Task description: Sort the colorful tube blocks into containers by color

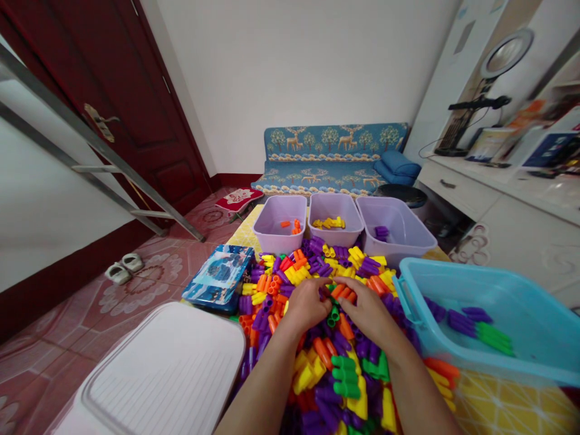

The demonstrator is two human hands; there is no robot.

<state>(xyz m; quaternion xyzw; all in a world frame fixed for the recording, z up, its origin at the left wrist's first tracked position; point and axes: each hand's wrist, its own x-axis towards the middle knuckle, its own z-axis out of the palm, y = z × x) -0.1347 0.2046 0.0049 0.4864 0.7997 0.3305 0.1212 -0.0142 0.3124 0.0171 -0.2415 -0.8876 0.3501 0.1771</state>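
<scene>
A heap of plastic tube blocks (pixel 312 272) in orange, yellow, purple and green covers the table in front of me. My left hand (pixel 306 305) and my right hand (pixel 369 311) rest on top of the heap, side by side, fingers curled inward toward each other. Between their fingertips sit green blocks (pixel 334 314) and orange blocks (pixel 342 292). What each hand grips is hidden by the fingers. Beyond the heap stand three lilac bins: the left one (pixel 278 232) holds orange pieces, the middle one (pixel 335 211) yellow pieces, the right one (pixel 399 232) purple pieces.
A light blue tub (pixel 498 302) with purple and green blocks sits at the right. Its white lid (pixel 167 368) lies at lower left, with a blue picture box (pixel 220 278) behind it. A sofa (pixel 335 157), a red door (pixel 113 103) and a white cabinet (pixel 498 205) surround the table.
</scene>
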